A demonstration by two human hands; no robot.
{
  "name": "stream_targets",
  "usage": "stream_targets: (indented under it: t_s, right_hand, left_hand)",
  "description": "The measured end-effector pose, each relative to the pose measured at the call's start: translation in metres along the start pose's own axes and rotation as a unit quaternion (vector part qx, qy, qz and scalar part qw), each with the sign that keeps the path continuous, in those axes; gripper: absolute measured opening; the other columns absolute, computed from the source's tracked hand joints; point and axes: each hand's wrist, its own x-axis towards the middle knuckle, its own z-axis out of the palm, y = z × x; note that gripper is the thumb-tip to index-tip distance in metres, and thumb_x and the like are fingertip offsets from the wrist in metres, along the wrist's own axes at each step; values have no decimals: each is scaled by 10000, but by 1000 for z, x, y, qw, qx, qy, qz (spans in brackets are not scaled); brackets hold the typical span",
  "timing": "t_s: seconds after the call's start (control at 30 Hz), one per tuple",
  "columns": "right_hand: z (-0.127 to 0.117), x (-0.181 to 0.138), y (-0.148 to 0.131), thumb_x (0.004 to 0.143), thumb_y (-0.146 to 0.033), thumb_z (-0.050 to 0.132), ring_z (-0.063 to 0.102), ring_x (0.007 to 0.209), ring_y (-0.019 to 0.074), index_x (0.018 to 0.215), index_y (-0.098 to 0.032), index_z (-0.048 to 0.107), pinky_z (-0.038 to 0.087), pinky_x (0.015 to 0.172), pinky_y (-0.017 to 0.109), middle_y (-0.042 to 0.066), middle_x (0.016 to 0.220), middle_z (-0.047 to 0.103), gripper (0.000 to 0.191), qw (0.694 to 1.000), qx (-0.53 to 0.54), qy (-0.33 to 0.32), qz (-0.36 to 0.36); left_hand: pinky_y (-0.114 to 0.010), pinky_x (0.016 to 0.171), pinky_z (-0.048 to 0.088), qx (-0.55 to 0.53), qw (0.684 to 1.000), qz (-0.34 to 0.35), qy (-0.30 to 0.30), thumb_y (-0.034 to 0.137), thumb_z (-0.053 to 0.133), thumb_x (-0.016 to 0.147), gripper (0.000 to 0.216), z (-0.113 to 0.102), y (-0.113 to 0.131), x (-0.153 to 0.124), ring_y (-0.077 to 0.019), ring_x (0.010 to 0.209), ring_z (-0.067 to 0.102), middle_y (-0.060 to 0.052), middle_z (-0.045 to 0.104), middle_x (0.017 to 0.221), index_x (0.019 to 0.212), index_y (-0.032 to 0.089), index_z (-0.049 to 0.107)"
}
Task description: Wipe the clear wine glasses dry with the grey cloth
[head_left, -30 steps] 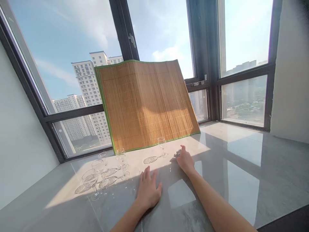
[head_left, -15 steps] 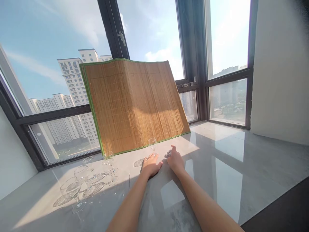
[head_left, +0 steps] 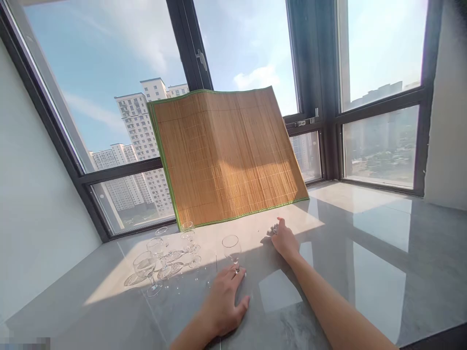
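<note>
My left hand [head_left: 229, 299] is low on the sill with its fingers at the lower stem and foot of a clear stemmed glass [head_left: 232, 247]. The glass stands upright, and the fingers partly hide its foot. Farther off and to the right, my right hand [head_left: 285, 239] is closed around a small crumpled grey cloth [head_left: 273, 229], which shows at the fingertips. One finger of that hand points up. Several more stemmed glasses [head_left: 145, 266] stand upright in a cluster on the left, throwing shadows on the sill.
A bamboo mat [head_left: 226, 160] with green edging leans against the window at the back. Glossy grey tile covers the wide sill [head_left: 324, 311], with sunlit patches and reflections. Small shiny drops or specks [head_left: 197, 279] lie near the glasses. White wall [head_left: 32, 209] bounds the left side.
My left hand has drawn the stemmed glass from beside the mat toward me. My right hand stays near its place with the cloth. The whole view has shifted left.
</note>
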Motion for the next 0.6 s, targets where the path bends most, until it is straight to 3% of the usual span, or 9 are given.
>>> stream_targets:
  t_s: [0.1,0.23,0.37,0.6]
  right_hand:
    - [1,0,1,784,-58,429,606,1060,288,1426,-185,276,424,673,302,142,1023,652,672,1000,3,2,-1]
    - [2,1,1,780,-75,444,607,1060,292,1421,-180,292,433,692,316,144,1025,659,667,1000,-1,5,-5]
    - [4,3,3,781,-76,426,615,1035,284,1424,-166,292,427,685,315,142,1004,656,663,1000,-17,7,-14]
    - [8,6,8,789,-108,435,636,958,288,1435,-165,289,427,684,326,151,1009,659,664,1000,-23,10,-19]
  left_hand:
    - [-451,1217,187,11,999,-32,-7,522,463,878,672,-12,-13,-36,-260,1465,236,-35,331,1569,1494,268,372]
    - [-438,1221,164,27,992,-123,-7,532,406,895,680,-26,-31,-61,-254,1476,211,-30,275,1589,1505,237,351]
    - [-418,1217,162,34,982,-188,10,571,379,891,706,-33,-49,-68,-242,1473,228,-37,323,1571,1504,222,353]
    - [-470,1193,191,-28,972,-214,93,554,457,854,651,-27,-82,-68,-265,1448,292,-52,410,1524,1440,269,468]
